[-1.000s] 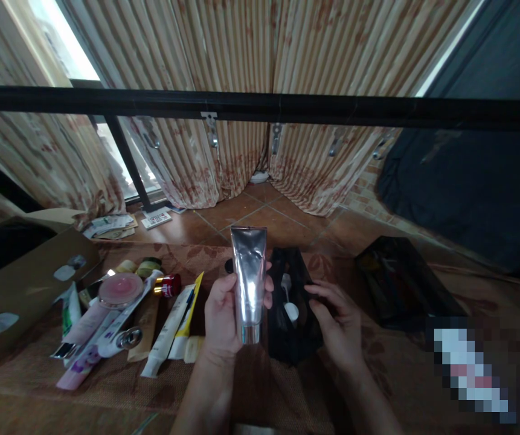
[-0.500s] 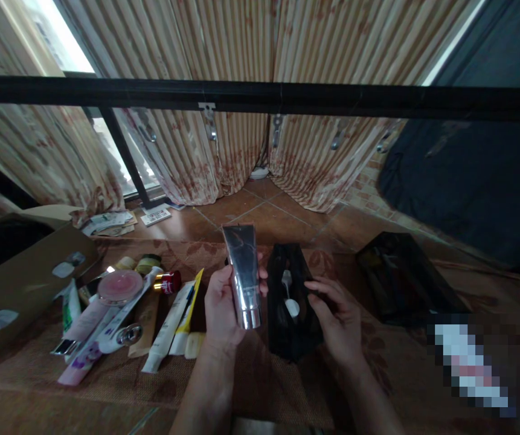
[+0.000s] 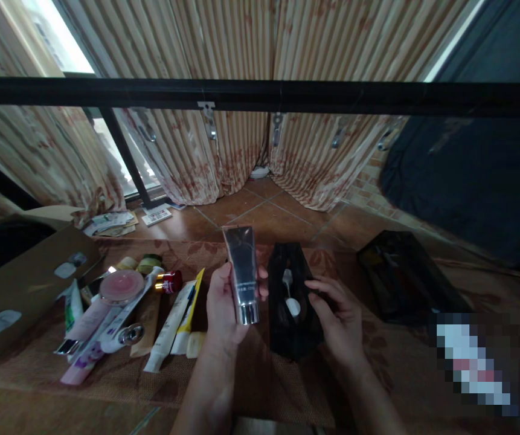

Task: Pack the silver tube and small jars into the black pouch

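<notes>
My left hand [image 3: 223,308] is closed round a dark silver squeeze tube [image 3: 243,260], held upright with its shiny cap toward me and small print above the cap. Just right of it, a black mesh pouch [image 3: 293,338] lies with its top open. Inside the pouch are a small spoon-like item [image 3: 287,279] and a round white thing [image 3: 293,308]. My right hand [image 3: 339,314] has its thumb and fingertips on the pouch's right rim, gripping the edge.
To the left lies a group of toiletries: a pink round container [image 3: 121,287], a red jar [image 3: 169,281], a white tube [image 3: 169,329] and a yellow tube [image 3: 191,308]. A cardboard box [image 3: 28,284] stands far left, a second black pouch [image 3: 404,278] at right. A dark bar [image 3: 260,96] crosses ahead.
The silver tube has turned slightly in my left hand, bringing its print more into view. My right hand stays at the pouch rim.
</notes>
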{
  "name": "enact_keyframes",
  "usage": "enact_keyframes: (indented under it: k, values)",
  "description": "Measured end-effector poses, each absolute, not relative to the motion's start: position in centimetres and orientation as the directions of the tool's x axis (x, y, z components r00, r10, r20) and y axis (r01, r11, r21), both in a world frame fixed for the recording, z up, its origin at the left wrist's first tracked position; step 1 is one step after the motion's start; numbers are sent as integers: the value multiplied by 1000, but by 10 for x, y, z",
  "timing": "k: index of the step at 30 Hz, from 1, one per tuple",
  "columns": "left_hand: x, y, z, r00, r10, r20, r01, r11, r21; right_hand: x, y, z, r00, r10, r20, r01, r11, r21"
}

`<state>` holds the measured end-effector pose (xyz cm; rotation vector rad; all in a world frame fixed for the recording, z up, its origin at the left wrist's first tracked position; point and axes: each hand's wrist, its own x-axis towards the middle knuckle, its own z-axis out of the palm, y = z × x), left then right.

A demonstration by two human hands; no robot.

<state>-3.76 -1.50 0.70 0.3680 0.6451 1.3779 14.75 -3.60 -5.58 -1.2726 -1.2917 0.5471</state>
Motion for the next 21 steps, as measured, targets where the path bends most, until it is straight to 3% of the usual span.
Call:
enact_keyframes:
  k: [4,9,14,18,21]
  values:
    - [-40,-10,7,62,907,-416,-783,302,543,147,-37,-56,278,888,367,317,276,-907]
    - [-44,-5,2,3,877,-481,-850,255,460,146,-36,-58,288,890,353,298,266,-917]
    - [-47,-3,-6,-168,858,-486,-783,183,594,145,-36,-60,279,900,335,293,253,-922]
    - [-46,-6,-8,-188,874,-447,-721,186,668,146,-36,-62,299,897,326,288,241,-927]
    - [-44,-9,-6,-162,880,-446,-733,196,652,147,-35,-65,292,901,319,288,235,-928]
